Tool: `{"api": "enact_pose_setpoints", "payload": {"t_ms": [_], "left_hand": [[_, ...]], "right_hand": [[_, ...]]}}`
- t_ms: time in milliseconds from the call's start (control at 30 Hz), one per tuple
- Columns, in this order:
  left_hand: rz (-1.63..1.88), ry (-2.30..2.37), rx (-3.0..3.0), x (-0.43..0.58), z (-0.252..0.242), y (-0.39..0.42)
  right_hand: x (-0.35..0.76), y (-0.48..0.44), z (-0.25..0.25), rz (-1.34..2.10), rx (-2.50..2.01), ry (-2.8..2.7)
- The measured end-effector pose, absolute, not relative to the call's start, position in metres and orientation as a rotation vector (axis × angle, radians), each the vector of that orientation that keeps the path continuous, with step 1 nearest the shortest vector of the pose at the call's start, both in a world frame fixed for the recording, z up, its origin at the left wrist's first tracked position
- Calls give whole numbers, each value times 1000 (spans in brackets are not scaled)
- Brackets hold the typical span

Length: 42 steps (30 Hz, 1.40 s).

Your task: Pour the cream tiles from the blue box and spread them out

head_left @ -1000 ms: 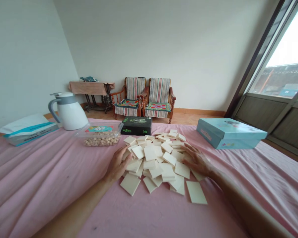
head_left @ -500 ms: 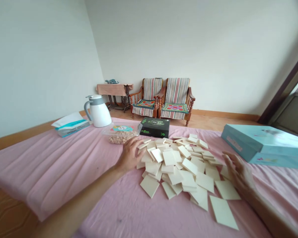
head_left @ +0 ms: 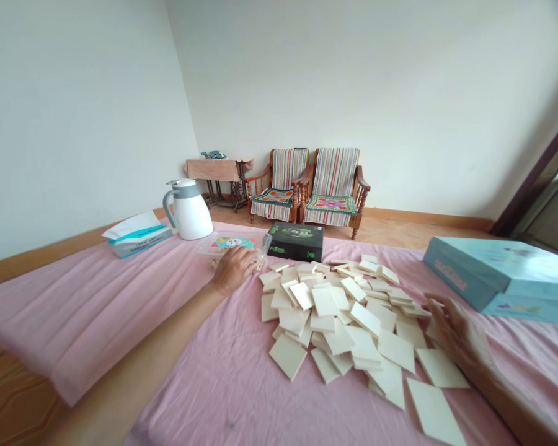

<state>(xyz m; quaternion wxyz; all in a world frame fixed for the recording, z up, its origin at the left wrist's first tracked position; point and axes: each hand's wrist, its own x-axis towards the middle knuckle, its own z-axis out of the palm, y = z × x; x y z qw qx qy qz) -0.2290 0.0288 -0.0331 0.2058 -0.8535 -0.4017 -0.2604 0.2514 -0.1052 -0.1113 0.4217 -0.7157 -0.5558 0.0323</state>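
The left hand point(head_left: 234, 269) sits at a clear plastic tub point(head_left: 223, 243), its fingers point(head_left: 246, 265) curled at the tub's front edge (gripping or not, I cannot tell). Cream tiles point(head_left: 335, 322) lie scattered on the pink bedcover point(head_left: 97, 328), with the right hand point(head_left: 453, 331) beside them, fingers spread open.

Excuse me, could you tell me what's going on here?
A person is working at a pink-sheeted bed with both bare hands. Their left hand is at the front of a clear plastic tub of pale round kernels, and their right hand rests, fingers spread, at the edge of a loose heap of cream tiles.
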Motion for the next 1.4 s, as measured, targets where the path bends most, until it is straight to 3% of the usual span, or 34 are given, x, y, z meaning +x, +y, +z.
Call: {"api": "enact_pose_setpoints", "payload": {"t_ms": [1233,1400], "left_hand": [[-437,-813,-2253,-212,-17,-23],[-514,-755,-2251,-219,-17,-32]], "right_hand": [[253,-103,-116,-41,-1811,-1448],[253,-104,-107,-268,-1750,-1462]]}}
